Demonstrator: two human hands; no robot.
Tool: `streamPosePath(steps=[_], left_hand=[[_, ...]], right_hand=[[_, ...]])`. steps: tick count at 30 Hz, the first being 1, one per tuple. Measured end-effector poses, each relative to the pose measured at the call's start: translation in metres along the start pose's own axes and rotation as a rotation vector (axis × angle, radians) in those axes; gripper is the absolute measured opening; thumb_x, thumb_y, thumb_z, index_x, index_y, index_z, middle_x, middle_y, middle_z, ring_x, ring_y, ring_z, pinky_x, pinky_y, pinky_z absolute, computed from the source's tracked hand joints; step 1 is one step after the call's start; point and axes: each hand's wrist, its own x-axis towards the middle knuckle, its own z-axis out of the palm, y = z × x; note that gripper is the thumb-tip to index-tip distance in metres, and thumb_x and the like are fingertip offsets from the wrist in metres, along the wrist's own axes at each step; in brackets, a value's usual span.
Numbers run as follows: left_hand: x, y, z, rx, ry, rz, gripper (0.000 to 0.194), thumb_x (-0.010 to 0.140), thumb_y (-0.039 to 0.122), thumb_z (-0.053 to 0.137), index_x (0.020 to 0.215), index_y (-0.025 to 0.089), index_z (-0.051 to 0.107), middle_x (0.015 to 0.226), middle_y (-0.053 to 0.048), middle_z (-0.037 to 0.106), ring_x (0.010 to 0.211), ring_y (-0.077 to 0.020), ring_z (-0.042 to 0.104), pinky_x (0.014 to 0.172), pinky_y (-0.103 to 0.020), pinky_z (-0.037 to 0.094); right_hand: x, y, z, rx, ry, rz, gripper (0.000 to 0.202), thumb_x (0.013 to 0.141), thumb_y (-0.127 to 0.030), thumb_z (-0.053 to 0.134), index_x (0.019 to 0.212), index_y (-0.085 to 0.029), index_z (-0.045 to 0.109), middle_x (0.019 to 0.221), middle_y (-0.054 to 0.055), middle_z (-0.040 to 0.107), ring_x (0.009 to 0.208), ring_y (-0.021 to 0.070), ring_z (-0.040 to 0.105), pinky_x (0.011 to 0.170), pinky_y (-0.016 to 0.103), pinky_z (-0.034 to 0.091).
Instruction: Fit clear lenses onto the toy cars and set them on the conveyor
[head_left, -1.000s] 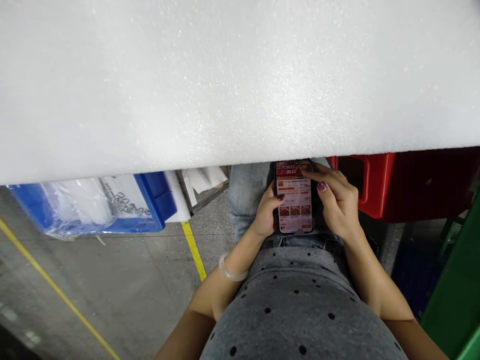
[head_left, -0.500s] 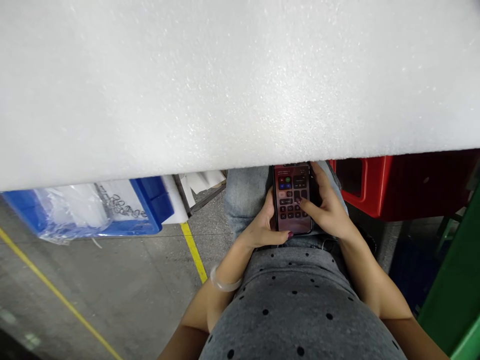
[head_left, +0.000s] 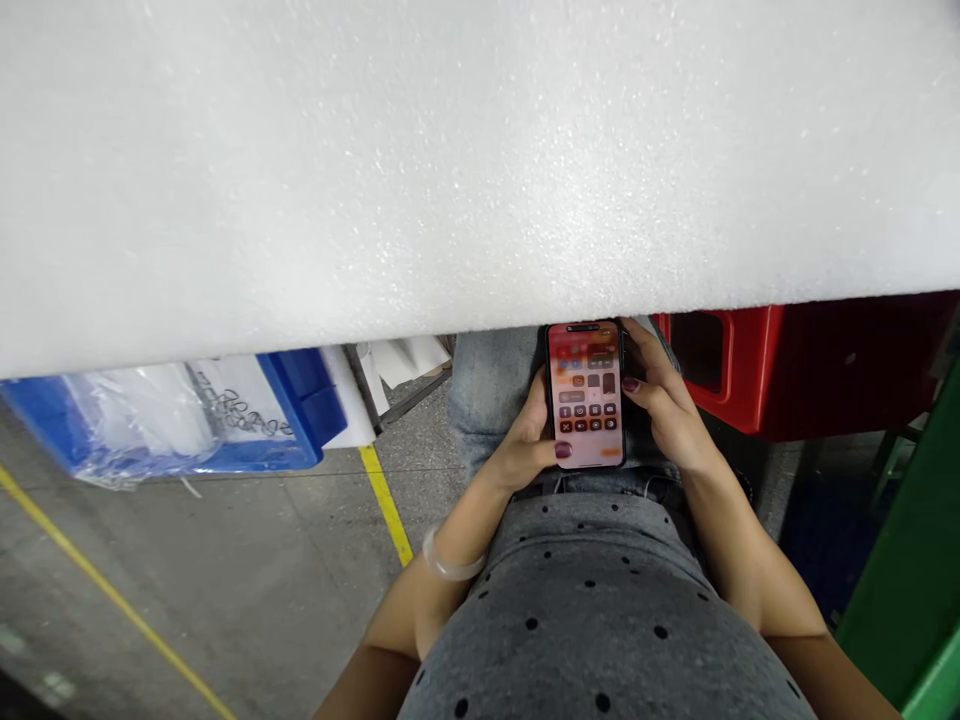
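Note:
A lit smartphone (head_left: 586, 400) is held upright over my lap, just below the edge of a white foam sheet (head_left: 450, 180). Its reddish screen shows rows of control icons. My left hand (head_left: 529, 440) grips the phone's left side, the thumb lying over the lower left of the screen. On the other side, my right hand (head_left: 664, 400) has its fingers around the phone's right edge, and its thumb rests at that edge beside the screen. Parts of the fingers of both hands are hidden behind the phone.
To the left is a blue bin (head_left: 300, 400) with clear plastic bags and small dark loops. A red plastic stool or crate (head_left: 772, 370) sits at right, near a green metal post (head_left: 907, 560). Yellow lines (head_left: 386, 505) mark the grey floor.
My right thumb has drawn off the screen to the phone's right edge. The left thumb has moved up onto the lower screen. The screen is brighter, its icons fading.

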Motion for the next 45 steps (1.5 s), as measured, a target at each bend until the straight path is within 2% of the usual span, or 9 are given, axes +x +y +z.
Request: streamPosePath(steps=[4, 12, 18, 21, 23, 29, 35, 40, 45], left_hand=[[0.012, 0.005, 0.011, -0.091, 0.148, 0.027, 0.059, 0.077, 0.036, 0.064, 0.134, 0.034, 0.05, 0.135, -0.001, 0.063, 0.135, -0.0332, 0.051, 0.113, -0.051, 0.04], [0.023, 0.006, 0.017, -0.103, 0.239, 0.067, 0.052, 0.077, 0.033, 0.057, 0.129, 0.031, 0.057, 0.127, -0.003, 0.068, 0.134, -0.0359, 0.052, 0.108, -0.05, 0.043], [0.024, 0.007, 0.018, -0.166, 0.278, 0.052, 0.051, 0.076, 0.031, 0.06, 0.128, 0.03, 0.059, 0.122, -0.001, 0.07, 0.132, -0.0314, 0.054, 0.108, -0.048, 0.044], [0.024, 0.007, 0.019, -0.163, 0.298, 0.041, 0.052, 0.074, 0.031, 0.061, 0.127, 0.03, 0.059, 0.122, -0.002, 0.07, 0.13, -0.0316, 0.055, 0.109, -0.047, 0.044], [0.023, 0.008, 0.019, -0.161, 0.318, 0.025, 0.053, 0.074, 0.033, 0.062, 0.127, 0.029, 0.058, 0.125, -0.002, 0.068, 0.132, -0.0323, 0.054, 0.11, -0.047, 0.043], [0.022, 0.009, 0.02, -0.189, 0.325, 0.022, 0.056, 0.075, 0.032, 0.063, 0.13, 0.026, 0.055, 0.126, -0.003, 0.067, 0.138, -0.03, 0.048, 0.115, -0.048, 0.039], [0.023, 0.007, 0.02, -0.186, 0.317, 0.035, 0.056, 0.076, 0.032, 0.061, 0.131, 0.026, 0.054, 0.123, -0.003, 0.068, 0.134, -0.0301, 0.052, 0.115, -0.048, 0.039], [0.024, 0.006, 0.02, -0.152, 0.31, 0.055, 0.054, 0.077, 0.031, 0.058, 0.131, 0.027, 0.054, 0.126, -0.003, 0.068, 0.132, -0.0306, 0.054, 0.114, -0.049, 0.04], [0.023, 0.006, 0.017, -0.156, 0.296, 0.051, 0.069, 0.066, 0.019, 0.058, 0.134, 0.026, 0.052, 0.126, -0.002, 0.068, 0.129, -0.0299, 0.057, 0.114, -0.048, 0.04]], right_hand=[[0.001, 0.001, 0.001, -0.03, 0.033, -0.037, 0.059, 0.091, -0.039, 0.056, 0.149, -0.036, 0.043, 0.156, -0.004, 0.046, 0.15, 0.0257, 0.035, 0.126, 0.048, 0.031], [0.01, 0.002, 0.001, -0.09, 0.081, -0.107, 0.049, 0.094, -0.036, 0.057, 0.142, -0.033, 0.048, 0.143, 0.002, 0.059, 0.128, 0.0245, 0.058, 0.113, 0.046, 0.045], [0.029, -0.002, 0.009, -0.078, 0.213, -0.121, 0.023, 0.092, -0.035, 0.061, 0.111, -0.024, 0.063, 0.106, 0.003, 0.072, 0.099, 0.0219, 0.067, 0.09, 0.041, 0.053], [0.039, -0.004, 0.014, -0.105, 0.283, -0.072, 0.016, 0.091, -0.039, 0.062, 0.092, -0.023, 0.064, 0.081, 0.0, 0.067, 0.08, 0.0193, 0.064, 0.077, 0.037, 0.053], [0.043, -0.005, 0.016, -0.124, 0.297, -0.056, 0.017, 0.09, -0.039, 0.062, 0.088, -0.022, 0.064, 0.074, -0.001, 0.062, 0.078, 0.0191, 0.063, 0.075, 0.037, 0.053], [0.041, -0.009, 0.014, -0.046, 0.32, -0.053, 0.024, 0.091, -0.043, 0.054, 0.081, -0.024, 0.064, 0.08, 0.0, 0.063, 0.091, 0.0211, 0.064, 0.081, 0.038, 0.055], [0.035, -0.01, 0.012, -0.066, 0.306, -0.018, 0.032, 0.094, -0.049, 0.046, 0.099, -0.029, 0.071, 0.095, 0.001, 0.07, 0.113, 0.0252, 0.063, 0.093, 0.044, 0.056], [0.037, -0.007, 0.011, -0.092, 0.235, -0.058, 0.037, 0.095, -0.049, 0.043, 0.104, -0.026, 0.071, 0.11, 0.002, 0.072, 0.121, 0.0269, 0.06, 0.104, 0.047, 0.05], [0.033, -0.005, 0.009, -0.085, 0.208, -0.052, 0.037, 0.094, -0.047, 0.045, 0.114, -0.026, 0.069, 0.122, 0.002, 0.07, 0.13, 0.0267, 0.055, 0.109, 0.046, 0.046]])
